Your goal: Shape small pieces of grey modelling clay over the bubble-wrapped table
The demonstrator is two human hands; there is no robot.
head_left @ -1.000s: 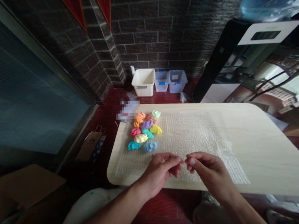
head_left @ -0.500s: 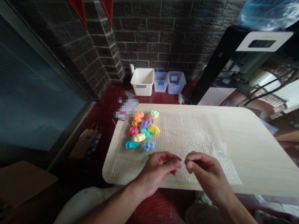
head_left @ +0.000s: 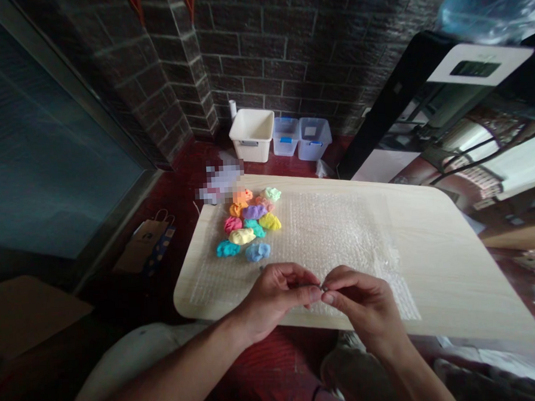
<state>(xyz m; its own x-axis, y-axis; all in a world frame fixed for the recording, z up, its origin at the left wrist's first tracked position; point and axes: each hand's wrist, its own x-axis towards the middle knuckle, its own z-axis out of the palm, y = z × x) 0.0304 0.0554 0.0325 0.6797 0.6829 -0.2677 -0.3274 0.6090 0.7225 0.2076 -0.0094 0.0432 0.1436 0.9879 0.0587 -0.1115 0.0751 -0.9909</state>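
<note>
Over the near edge of the table my left hand [head_left: 283, 292] and my right hand [head_left: 360, 294] meet fingertip to fingertip, both closed in a pinch. Between them is a small dark grey piece [head_left: 325, 289], mostly covered by the fingers; its kind is too small to tell. Just beyond my left hand, a tiny dark bit [head_left: 262, 268] shows on the bubble wrap [head_left: 336, 227]. Several lumps of coloured modelling clay lie at the left of the wrap, among them a light blue lump [head_left: 258, 252], a teal-blue lump [head_left: 227, 248] and a pale yellow lump [head_left: 242, 236].
The light wooden table [head_left: 444, 245] has rounded corners. Behind it on the red floor stand a cream bin [head_left: 251, 135] and two clear plastic boxes, one a blue-tinted box [head_left: 314, 139]. A paper bag [head_left: 138, 246] is at the left, a water dispenser [head_left: 392, 104] at the right.
My right hand's fingertips have closed the small gap to my left hand's, and the grey piece now shows between them. The whole view has shifted slightly.
</note>
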